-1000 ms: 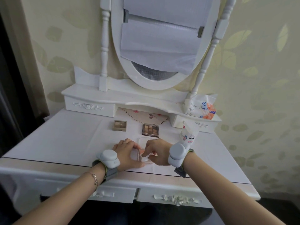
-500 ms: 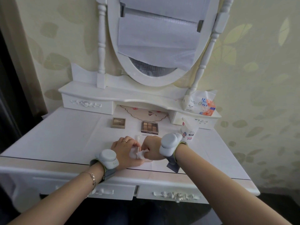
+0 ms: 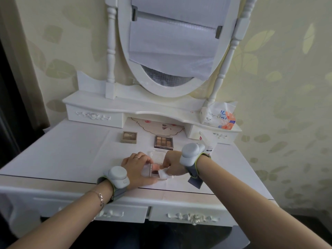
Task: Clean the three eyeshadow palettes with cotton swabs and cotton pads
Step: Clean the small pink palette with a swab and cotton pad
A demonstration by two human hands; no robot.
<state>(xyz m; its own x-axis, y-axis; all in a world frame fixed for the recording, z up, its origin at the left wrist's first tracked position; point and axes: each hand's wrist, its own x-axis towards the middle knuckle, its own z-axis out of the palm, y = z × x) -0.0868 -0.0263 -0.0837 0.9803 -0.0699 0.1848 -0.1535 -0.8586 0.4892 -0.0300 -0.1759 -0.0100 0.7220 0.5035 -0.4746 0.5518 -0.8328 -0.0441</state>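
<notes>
The left hand (image 3: pixel 137 167) holds the small palette (image 3: pixel 154 172) steady on the surface (image 3: pixel 71 150), so the right hand (image 3: pixel 173 165), pinching a cotton pad (image 3: pixel 163 174), can wipe it.

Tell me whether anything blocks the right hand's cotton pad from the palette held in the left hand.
Nothing visible does: the right hand presses the cotton pad directly onto the open palette, which the left hand steadies.

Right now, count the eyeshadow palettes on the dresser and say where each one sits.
3. A small tan palette lies at the back left, a nine-pan brown palette to its right, and a small pink palette is between the hands at the front. None looks hidden.
</notes>
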